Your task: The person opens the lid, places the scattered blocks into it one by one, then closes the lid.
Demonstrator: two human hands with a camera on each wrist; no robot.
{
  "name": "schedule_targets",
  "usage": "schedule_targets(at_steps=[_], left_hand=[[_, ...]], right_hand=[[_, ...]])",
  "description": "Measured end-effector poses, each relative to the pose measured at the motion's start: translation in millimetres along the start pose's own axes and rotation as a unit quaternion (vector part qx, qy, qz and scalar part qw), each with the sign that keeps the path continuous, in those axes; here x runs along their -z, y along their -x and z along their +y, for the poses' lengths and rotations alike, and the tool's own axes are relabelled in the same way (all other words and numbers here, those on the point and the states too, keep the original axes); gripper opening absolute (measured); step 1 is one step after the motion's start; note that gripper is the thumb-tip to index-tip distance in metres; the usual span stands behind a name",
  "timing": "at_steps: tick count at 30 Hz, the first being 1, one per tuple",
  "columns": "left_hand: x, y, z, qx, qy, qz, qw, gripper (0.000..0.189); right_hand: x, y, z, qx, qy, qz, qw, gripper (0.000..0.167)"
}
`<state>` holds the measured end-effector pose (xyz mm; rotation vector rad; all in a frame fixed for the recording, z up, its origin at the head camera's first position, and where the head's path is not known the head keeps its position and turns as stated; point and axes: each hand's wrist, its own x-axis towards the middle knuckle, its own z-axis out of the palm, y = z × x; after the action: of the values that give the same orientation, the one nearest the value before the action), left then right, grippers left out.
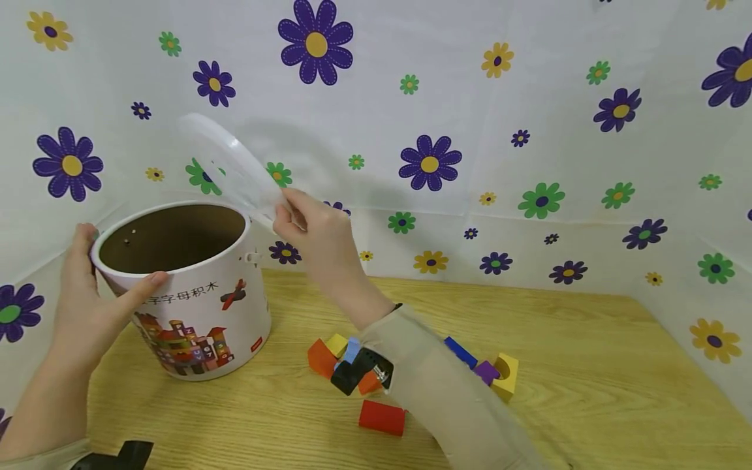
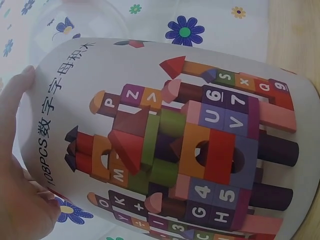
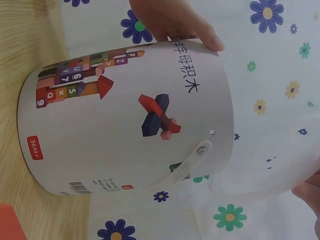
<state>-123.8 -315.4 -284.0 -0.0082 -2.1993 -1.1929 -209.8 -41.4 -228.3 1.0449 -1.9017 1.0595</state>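
Observation:
A white cylindrical block bucket (image 1: 243, 313), printed with a toy-block castle and Chinese lettering, stands upright with its top uncovered. My left hand (image 1: 94, 307) holds it near the rim, thumb on the front and fingers around the left side. In the left wrist view the bucket's printed wall (image 2: 165, 65) fills most of the picture. My right hand (image 1: 323, 241) pinches the edge of a translucent white lid (image 1: 235, 156). The lid tilts above and behind the bucket's right rim. In the right wrist view, a handle (image 3: 185, 165) hangs at the bucket's side.
Right of the bucket, an orange block (image 1: 321, 359), a yellow block (image 1: 337, 344) and a red block (image 1: 382, 418) lie on the wooden table (image 1: 587, 365). Past my right forearm are blue (image 1: 460, 352), purple (image 1: 486, 372) and yellow arched (image 1: 506, 377) blocks. A flowered cloth (image 1: 376, 117) hangs behind.

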Motion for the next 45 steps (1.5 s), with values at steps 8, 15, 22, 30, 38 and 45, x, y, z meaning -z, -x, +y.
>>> schedule_targets(at_steps=[8, 15, 22, 30, 38, 45], left_hand=[[-0.2, 1.4, 2.6, -0.002, -0.029, 0.003, 0.9996, 0.100], [0.1, 0.3, 0.5, 0.001, -0.037, -0.009, 0.9993, 0.099], [1.2, -0.8, 2.6, 0.000, -0.043, -0.003, 0.9990, 0.099], [0.4, 0.2, 1.8, 0.004, -0.044, -0.006, 0.9990, 0.099], [0.4, 0.8, 1.5, 0.010, -0.047, -0.006, 0.9988, 0.100], [0.5, 1.1, 0.3, 0.009, -0.048, -0.005, 0.9988, 0.101]], right_hand=[[15.2, 9.7, 13.7, -0.115, -0.069, 0.013, 0.9908, 0.024], [33.6, 17.7, 22.2, -0.183, -0.088, 0.019, 0.9789, 0.023], [55.5, 31.8, 30.7, -0.208, -0.062, 0.031, 0.9758, 0.023], [74.0, 49.5, 42.6, -0.283, -0.121, 0.035, 0.9507, 0.020], [90.8, 64.7, 48.5, -0.359, -0.175, 0.038, 0.9162, 0.023], [101.6, 76.7, 54.5, -0.398, -0.193, 0.041, 0.8959, 0.025]])
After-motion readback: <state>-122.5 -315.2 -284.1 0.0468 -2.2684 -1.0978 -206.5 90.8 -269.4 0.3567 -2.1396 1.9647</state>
